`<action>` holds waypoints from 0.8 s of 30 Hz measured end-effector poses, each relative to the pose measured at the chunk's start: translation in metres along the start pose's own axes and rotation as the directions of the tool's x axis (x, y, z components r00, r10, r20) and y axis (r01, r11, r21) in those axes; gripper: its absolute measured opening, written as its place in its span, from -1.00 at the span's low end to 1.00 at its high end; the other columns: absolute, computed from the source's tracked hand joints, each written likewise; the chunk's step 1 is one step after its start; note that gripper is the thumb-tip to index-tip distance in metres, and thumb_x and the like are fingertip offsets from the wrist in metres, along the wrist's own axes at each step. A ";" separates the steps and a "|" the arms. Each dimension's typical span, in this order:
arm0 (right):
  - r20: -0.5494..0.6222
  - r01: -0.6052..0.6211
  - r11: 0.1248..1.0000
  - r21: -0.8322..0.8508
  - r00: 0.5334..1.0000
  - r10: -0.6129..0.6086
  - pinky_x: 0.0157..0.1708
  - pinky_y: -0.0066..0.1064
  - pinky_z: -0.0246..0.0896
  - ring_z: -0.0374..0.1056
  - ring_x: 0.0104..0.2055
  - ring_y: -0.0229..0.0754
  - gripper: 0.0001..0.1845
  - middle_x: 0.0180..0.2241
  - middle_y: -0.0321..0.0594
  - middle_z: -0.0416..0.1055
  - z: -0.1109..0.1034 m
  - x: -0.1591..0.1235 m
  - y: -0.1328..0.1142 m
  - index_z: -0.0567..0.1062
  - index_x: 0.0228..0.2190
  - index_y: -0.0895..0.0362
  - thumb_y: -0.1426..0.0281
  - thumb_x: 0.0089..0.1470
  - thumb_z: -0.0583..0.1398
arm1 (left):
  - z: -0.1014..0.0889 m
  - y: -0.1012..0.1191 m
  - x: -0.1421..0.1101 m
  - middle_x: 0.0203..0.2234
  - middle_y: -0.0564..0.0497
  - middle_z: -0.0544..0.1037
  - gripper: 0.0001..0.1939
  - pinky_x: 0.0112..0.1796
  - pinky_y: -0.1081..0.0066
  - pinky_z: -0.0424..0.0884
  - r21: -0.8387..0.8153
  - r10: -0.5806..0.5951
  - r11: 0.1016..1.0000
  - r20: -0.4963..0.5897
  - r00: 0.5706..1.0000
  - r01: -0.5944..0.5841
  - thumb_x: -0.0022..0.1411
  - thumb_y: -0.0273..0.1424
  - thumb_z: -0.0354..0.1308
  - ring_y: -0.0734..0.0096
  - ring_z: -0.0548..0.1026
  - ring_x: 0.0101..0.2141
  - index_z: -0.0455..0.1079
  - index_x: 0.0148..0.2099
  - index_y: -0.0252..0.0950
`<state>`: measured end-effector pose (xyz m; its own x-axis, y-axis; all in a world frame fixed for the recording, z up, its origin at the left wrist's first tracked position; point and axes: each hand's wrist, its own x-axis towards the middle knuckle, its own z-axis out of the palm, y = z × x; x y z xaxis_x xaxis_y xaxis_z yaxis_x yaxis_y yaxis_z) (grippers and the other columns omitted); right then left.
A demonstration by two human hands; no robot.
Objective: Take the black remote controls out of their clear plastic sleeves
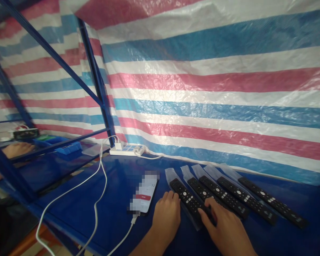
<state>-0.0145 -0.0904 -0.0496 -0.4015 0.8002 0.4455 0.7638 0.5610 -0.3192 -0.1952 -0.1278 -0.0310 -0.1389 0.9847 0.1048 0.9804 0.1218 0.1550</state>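
Observation:
Several black remote controls lie slanted side by side, with clear plastic sleeves showing at their far ends. My left hand (166,210) rests on the table with curled fingers pressed together, right beside the leftmost remote control (186,197). The inside of that hand is hidden. My right hand (226,224) is bent over the near end of the second remote control (200,186), thumb on one side and fingers on the other. Farther right lie the third remote control (218,192), another remote control (242,195) and the rightmost remote control (272,201).
Left of my hands, a phone (146,193) is plugged into a white cable (97,199). A white power strip (126,149) sits at the table's back, before a striped plastic sheet (216,106). Blue metal frame bars (96,71) rise at left; beyond them shows another person's hand (18,149).

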 end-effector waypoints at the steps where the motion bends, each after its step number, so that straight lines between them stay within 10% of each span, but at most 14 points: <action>1: 0.001 -0.003 1.000 0.000 1.000 0.003 -0.50 -0.41 0.17 0.44 -0.47 -0.11 -0.78 -0.52 -0.26 0.47 0.000 0.000 0.001 0.38 -0.31 0.03 0.18 0.15 0.05 | 0.000 0.001 -0.001 -0.22 -0.10 0.49 -0.66 -0.19 0.32 0.34 0.002 0.003 1.000 0.008 1.000 -0.003 0.35 -0.46 -0.22 0.23 0.43 -0.14 0.41 -0.17 -0.24; 24: 0.193 -0.107 0.988 -0.109 0.973 0.127 -0.22 -0.31 0.34 0.50 -0.19 0.02 -0.64 -0.21 -0.14 0.57 -0.009 0.004 -0.018 0.52 -0.20 0.12 0.19 -0.01 0.20 | 0.007 0.004 -0.011 -0.35 0.00 0.51 -0.73 -0.27 0.31 0.42 -0.043 0.126 0.990 -0.216 0.968 -0.138 0.30 -0.51 -0.13 0.27 0.48 -0.28 0.40 -0.27 -0.25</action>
<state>-0.0254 -0.0989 -0.0343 -0.3912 0.8906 0.2318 0.8528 0.4455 -0.2724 -0.1887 -0.1374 -0.0386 -0.0417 0.9419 0.3333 0.9833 -0.0205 0.1810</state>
